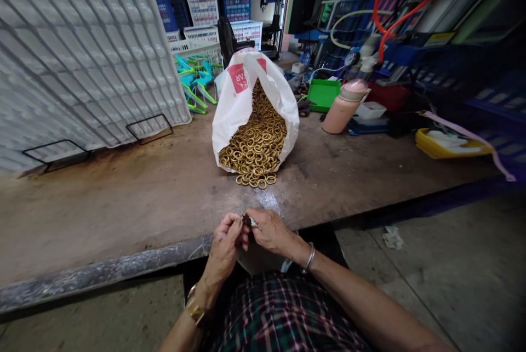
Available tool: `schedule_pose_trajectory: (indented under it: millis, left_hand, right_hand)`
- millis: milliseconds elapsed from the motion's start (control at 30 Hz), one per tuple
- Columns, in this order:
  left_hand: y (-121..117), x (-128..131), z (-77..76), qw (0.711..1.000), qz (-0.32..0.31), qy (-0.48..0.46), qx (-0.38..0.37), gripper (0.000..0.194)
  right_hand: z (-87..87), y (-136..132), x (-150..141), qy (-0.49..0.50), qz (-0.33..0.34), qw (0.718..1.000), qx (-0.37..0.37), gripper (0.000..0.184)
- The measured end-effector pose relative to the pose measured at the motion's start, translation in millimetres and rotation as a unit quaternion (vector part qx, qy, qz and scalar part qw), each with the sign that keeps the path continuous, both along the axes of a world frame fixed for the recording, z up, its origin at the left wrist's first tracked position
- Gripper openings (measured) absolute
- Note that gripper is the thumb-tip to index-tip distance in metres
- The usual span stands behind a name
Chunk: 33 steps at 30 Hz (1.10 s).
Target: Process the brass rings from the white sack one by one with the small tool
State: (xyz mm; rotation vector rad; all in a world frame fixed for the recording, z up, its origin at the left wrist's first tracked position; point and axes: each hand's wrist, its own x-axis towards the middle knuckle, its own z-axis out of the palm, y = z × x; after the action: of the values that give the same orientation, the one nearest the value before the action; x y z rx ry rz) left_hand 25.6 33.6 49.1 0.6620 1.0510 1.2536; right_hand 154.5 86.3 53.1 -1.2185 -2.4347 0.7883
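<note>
My left hand (227, 241) and my right hand (272, 230) meet close together just over the front edge of the table. The left thumb and fingers are pinched; what they hold is too small to make out. My right hand is closed on a small dark and whitish piece (249, 221), whose kind I cannot tell; its dark end touches or nearly touches the left fingertips. Beyond my hands lies an open white bag (230, 111), full of brass-coloured rings (258, 143). Several rings have spilled onto the table in front of its mouth.
The brown table (160, 198) has a worn front edge. White ribbed trays (94, 50) stand upright at left in black wire stands (150, 128). A pink bottle (344, 108), green tray (324, 94) and yellow tray (450, 146) sit at right. Teal hangers or clips (195, 80) lie behind.
</note>
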Motion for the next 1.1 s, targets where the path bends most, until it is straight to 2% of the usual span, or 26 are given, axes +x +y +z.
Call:
schedule_pose_trajectory:
  millis: [233,367,500,633,700,767,900,1033,1100]
  left_hand:
    - [-1,-1,-4.8,0.999,0.001,0.051,0.013,0.028]
    - [-5,0,-0.8,0.999,-0.013,0.024,0.024,0.024]
    - [-8,3,9.1,0.998,-0.042,-0.053,0.015,0.023]
    - [-4,5,9.9,0.997,-0.019,-0.079,-0.010,0.021]
    - [-1,5,6.6,0.994,-0.003,-0.100,-0.031,0.019]
    - [1,4,3.5,0.989,0.013,-0.137,-0.052,0.018]
    - [5,0,1.3,0.972,0.034,-0.213,-0.093,0.035]
    - [10,-3,1.5,0.955,0.071,-0.253,-0.137,0.026]
    - [11,-2,1.9,0.953,0.081,-0.252,-0.146,0.028]
  right_hand:
    - [4.6,-2,-1,-0.047,0.011,0.999,0.011,0.024]
    - [3.2,1,0,-0.084,-0.006,0.996,0.016,0.025]
    - [-2.1,19,9,-0.111,-0.094,0.989,0.038,0.029]
    - [-5.8,47,23,-0.111,-0.217,0.966,0.086,0.025]
    - [-7.4,59,29,-0.119,-0.253,0.956,0.091,0.023]
    - [-9.3,68,31,-0.134,-0.263,0.951,0.088,0.026]
    - [-11.7,76,31,-0.162,-0.258,0.949,0.083,0.025]
    - [-11.5,74,32,-0.174,-0.267,0.945,0.069,0.023]
    - [-11.4,69,31,-0.143,-0.254,0.955,0.059,0.022]
